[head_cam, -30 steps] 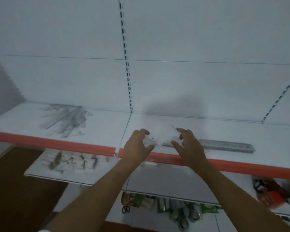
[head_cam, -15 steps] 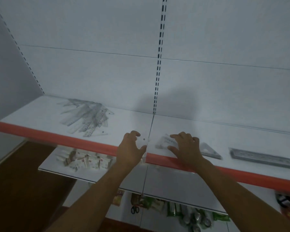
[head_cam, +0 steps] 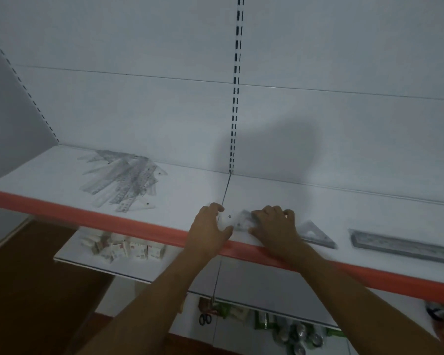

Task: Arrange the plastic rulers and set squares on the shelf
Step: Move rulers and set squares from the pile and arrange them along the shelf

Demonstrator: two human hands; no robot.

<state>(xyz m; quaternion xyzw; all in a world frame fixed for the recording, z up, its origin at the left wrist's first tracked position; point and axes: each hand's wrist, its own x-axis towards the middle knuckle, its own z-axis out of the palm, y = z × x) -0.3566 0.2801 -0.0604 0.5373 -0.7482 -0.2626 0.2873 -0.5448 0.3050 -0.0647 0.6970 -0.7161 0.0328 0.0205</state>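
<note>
Back wall: we are facing white metal panels (head_cam: 318, 60), with a thin horizontal seam running across them.
Upright: we are seeing a slotted standard (head_cam: 237, 80) rising up the middle of the back wall.
Side panel: a grey panel (head_cam: 8, 103) with a slotted edge is closing the bay at left.
Lower shelves: white boards (head_cam: 139, 270) are carrying small boxes (head_cam: 123, 249); the one below is holding scissors (head_cam: 205, 319) and green packets (head_cam: 262, 319).
Floor: dark brown flooring (head_cam: 31, 290) is showing at lower left.
Light: dim, bluish light is casting a soft shadow (head_cam: 272, 149) on the wall.
</note>
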